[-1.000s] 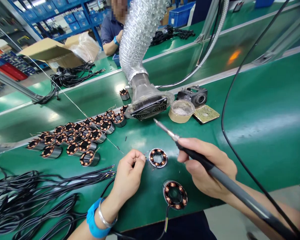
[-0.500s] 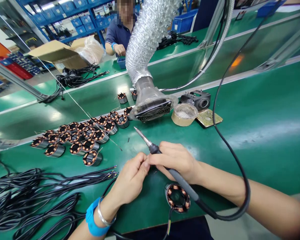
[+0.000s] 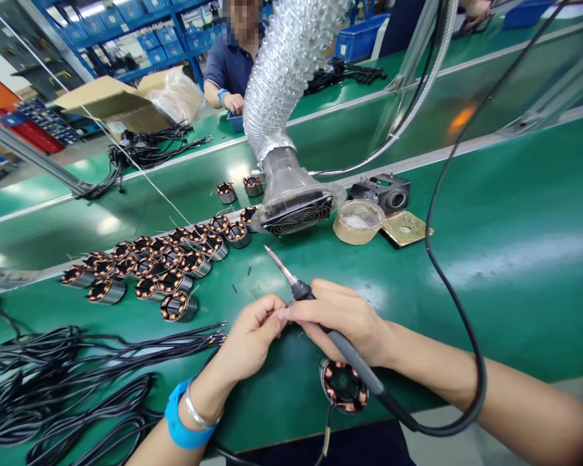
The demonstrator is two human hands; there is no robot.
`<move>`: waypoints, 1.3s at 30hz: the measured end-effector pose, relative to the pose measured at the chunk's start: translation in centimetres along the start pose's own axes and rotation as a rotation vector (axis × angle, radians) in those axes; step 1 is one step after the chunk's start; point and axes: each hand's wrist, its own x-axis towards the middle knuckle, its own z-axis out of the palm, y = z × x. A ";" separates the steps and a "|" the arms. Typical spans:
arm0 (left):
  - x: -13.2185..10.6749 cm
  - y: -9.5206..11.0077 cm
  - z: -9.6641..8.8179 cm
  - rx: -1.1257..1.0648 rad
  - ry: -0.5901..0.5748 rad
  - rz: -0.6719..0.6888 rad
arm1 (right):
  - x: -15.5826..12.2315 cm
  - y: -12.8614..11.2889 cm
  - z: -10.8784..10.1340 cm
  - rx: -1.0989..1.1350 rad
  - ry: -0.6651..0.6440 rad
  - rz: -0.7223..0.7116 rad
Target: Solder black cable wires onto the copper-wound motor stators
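My right hand (image 3: 342, 317) grips a soldering iron (image 3: 291, 279) like a pen, its metal tip pointing up and left, its black cord (image 3: 447, 285) looping off to the right. My left hand (image 3: 250, 340), with a blue wrist strap, is pinched closed against the right hand's fingertips; whatever sits between them is hidden. A copper-wound stator (image 3: 344, 386) with a lead wire lies on the green mat (image 3: 490, 272) just below my right hand.
Several copper-wound stators (image 3: 165, 262) lie in rows at the left. Bundles of black cables (image 3: 63, 382) fill the near left. A fume duct with a fan (image 3: 296, 210), a tape roll (image 3: 358, 221) and a black fixture (image 3: 383, 191) stand behind. Another person (image 3: 230, 61) works at the far bench.
My right hand swung the soldering iron left and came down over the loose stator, meeting the left fingertips. In the last half second both hands have barely moved.
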 end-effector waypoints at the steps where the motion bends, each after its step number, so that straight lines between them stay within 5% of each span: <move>1: 0.0 0.0 0.1 -0.059 -0.009 -0.043 | -0.1 0.0 0.1 -0.002 0.007 -0.019; 9: 0.0 0.2 1.3 -0.314 0.096 -0.185 | -1.1 -1.2 0.3 -0.113 0.063 0.139; 15: -0.1 0.0 1.5 -0.313 0.166 -0.191 | -1.5 -0.7 -0.4 0.122 -0.066 0.229; 22: 0.1 -0.2 2.0 -0.220 0.254 -0.176 | -1.5 -0.3 1.2 -0.013 0.108 0.293; 26: 0.2 -0.6 2.1 -0.165 0.292 -0.171 | -1.4 -0.4 1.1 -0.034 0.111 0.236; 32: 0.1 -0.8 2.3 -0.128 0.309 -0.163 | -1.6 -0.7 0.6 0.080 0.088 0.362; 39: 0.1 -0.8 2.6 -0.084 0.349 -0.158 | -1.0 -0.3 1.3 -0.070 0.185 0.158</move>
